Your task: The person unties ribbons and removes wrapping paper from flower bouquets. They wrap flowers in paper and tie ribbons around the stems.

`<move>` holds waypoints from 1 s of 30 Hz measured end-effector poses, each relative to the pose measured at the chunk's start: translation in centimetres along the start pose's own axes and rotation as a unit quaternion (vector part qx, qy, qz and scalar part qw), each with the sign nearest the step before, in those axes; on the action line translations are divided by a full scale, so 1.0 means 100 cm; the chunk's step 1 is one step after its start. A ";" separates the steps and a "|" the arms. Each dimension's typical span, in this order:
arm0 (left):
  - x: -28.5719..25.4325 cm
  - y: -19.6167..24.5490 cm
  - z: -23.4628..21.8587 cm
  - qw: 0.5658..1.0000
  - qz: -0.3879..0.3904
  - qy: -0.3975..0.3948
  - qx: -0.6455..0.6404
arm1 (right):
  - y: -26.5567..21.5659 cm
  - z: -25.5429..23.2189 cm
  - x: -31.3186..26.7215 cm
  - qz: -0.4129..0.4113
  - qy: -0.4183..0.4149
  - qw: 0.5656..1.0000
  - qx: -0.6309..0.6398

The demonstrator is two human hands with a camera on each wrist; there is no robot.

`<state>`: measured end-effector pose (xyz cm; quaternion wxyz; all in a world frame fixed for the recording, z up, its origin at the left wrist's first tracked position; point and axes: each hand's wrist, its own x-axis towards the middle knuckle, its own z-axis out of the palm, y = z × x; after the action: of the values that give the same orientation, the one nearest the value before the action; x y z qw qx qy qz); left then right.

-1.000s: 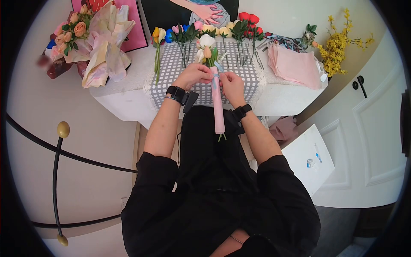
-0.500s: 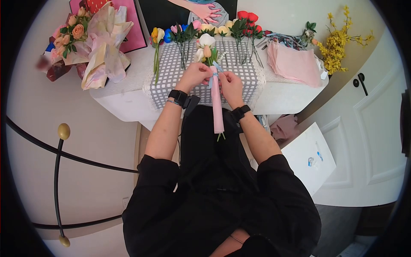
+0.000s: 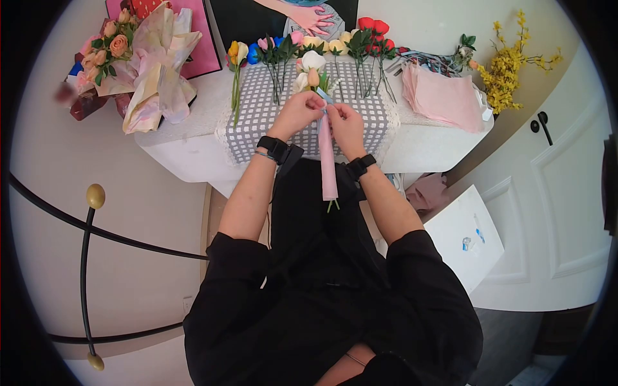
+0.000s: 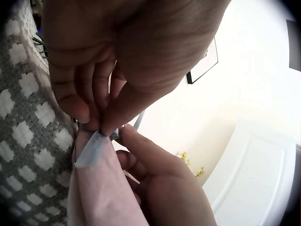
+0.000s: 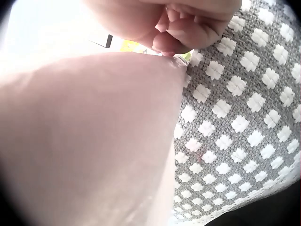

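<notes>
The pink-wrapped bouquet (image 3: 327, 161) lies with its blooms above the checked cloth (image 3: 256, 106) on the desk (image 3: 180, 152), its neck between the left hand (image 3: 298, 116) and right hand (image 3: 348, 130), both pinching the blue ribbon (image 4: 91, 150), seemingly for tension.

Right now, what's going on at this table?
A person's left hand and right hand pinch a blue ribbon at the top of a pink wrapper, just below a bunch of flowers. Stems poke out at the bottom. Any knot is hidden. Loose flowers lie toward the back of the checked cloth.
</notes>
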<state>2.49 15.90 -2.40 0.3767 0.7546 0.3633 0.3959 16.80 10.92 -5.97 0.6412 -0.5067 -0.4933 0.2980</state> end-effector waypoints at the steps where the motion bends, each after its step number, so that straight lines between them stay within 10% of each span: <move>1: -0.001 0.001 0.001 1.000 0.013 -0.003 -0.007 | -0.001 0.000 0.000 0.008 -0.006 1.000 0.011; 19: -0.012 0.012 -0.005 0.990 -0.129 0.048 0.009 | -0.008 -0.012 0.004 0.067 -0.051 0.996 -0.030; 30: -0.020 -0.016 0.006 0.984 -0.015 0.132 0.121 | -0.010 -0.027 0.014 0.110 -0.084 0.990 0.023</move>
<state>1.75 14.72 -4.68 0.2370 0.7301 0.4664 0.4395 19.65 10.89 -4.55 0.5723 -0.5161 -0.4796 0.4197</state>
